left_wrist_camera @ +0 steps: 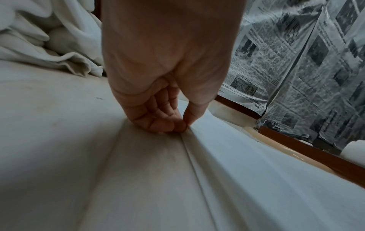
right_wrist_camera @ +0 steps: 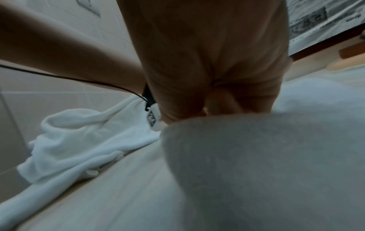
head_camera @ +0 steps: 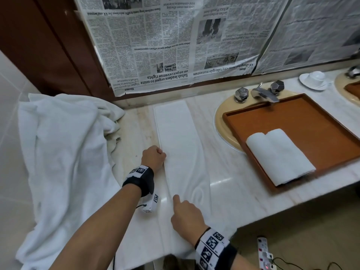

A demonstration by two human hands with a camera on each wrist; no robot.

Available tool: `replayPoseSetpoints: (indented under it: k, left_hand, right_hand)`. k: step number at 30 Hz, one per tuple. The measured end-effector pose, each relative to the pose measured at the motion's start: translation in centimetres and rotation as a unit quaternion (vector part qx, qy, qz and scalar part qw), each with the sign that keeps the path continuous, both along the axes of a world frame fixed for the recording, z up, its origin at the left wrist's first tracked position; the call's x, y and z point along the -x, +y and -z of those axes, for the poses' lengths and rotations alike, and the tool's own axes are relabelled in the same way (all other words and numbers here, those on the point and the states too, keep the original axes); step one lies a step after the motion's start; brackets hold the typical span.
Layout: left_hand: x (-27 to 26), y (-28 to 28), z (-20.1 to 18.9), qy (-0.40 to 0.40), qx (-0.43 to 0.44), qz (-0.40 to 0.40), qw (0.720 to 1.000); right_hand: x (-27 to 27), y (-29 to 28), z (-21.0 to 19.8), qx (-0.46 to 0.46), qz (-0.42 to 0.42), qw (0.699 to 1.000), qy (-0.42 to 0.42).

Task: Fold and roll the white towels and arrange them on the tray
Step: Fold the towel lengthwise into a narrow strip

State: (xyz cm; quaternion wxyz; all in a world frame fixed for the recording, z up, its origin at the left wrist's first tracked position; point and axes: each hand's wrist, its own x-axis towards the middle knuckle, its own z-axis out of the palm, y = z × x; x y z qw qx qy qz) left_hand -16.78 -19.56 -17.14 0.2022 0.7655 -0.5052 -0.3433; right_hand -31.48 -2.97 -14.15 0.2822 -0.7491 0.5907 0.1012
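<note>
Long white towel (head_camera: 179,145), folded into a narrow strip, lies flat on the marble counter (head_camera: 229,184), running from near the back wall twd the front edge. Left hand (head_camera: 153,155) sits at the strip's left edge, abt halfway along; in the left wrist view its thumb and fingertips (left_wrist_camera: 177,125) are pressed together, pinching the towel's folded edge where a crease runs along the cloth. Right hand (head_camera: 187,213) is nearer the front of the counter, w/ the index finger stretched out and its tip on the towel's left edge, other fingers curled under; right wrist view is blurred and a hump of cloth blocks the fingers, so can't tell if they grip anything there. Wooden tray (head_camera: 303,121) sits over the beige sink basin (head_camera: 224,129) to the right, well apart from the strip, below the tap (head_camera: 263,93). Two rolled towels (head_camera: 278,154) lie side by side, touching, in the tray's near left corner. Heap of unfolded white towels (head_camera: 64,149) is piled at the counter's left end, just beside the left forearm. Newspaper sheets (head_camera: 165,41) cover the wall behind. Cup on saucer (head_camera: 314,79) at far right.
</note>
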Motion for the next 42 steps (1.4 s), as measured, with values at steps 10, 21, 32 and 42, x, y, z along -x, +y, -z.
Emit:
replayPoseSetpoints:
  k: [10, 21, 32, 42]
  left_hand:
    - [0.0, 0.8, 0.7, -0.018, 0.043, 0.033, 0.998]
    - [1.5, 4.7, 2.2, -0.219, 0.018, 0.163, 0.962]
    - [1.4, 3.7, 2.2, -0.243, -0.055, 0.147, 0.957]
    - [2.4, 5.3, 0.6, -0.258, -0.110, 0.161, 0.946]
  right_hand:
    - [4.7, -1.9, -1.8, -0.120, 0.041, 0.984, -0.127]
    - [7.5, -11.4, 4.4, 0.113, -0.144, 0.983, -0.012]
    - [12.5, -16.6, 3.8, 0.131, -0.023, 0.990, 0.041]
    - [8.0, -19.7, 5.9, 0.127, -0.125, 0.984, -0.004]
